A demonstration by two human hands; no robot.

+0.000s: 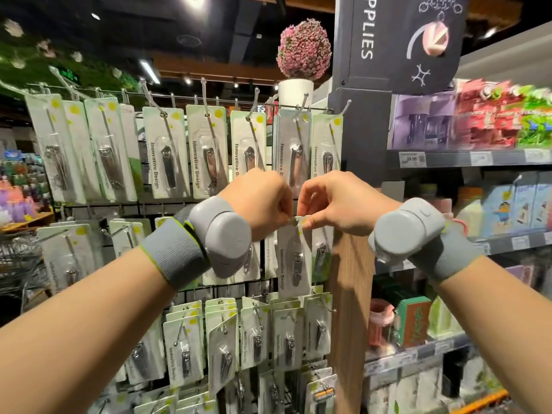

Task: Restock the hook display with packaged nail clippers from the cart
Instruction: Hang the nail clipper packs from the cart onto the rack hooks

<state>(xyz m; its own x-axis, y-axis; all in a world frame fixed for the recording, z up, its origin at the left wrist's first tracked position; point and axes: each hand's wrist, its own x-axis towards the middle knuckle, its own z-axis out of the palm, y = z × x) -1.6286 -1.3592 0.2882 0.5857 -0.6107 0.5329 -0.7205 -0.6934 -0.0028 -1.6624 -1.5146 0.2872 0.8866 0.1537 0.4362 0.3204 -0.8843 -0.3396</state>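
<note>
A packaged nail clipper hangs in front of the hook display, its white card top at a hook tip in the second row. My left hand pinches the card's top left corner by the hanging hole. On the other side, my right hand pinches the top right corner. Both wrists carry grey bands with grey devices. More carded clippers fill the rows above and below. The cart is mostly out of view; a wire basket edge shows at the left.
A wooden post stands right of the display. Shelves with boxed goods and price tags run to the right. A pink flower ball in a white pot sits above, beside a dark hanging sign.
</note>
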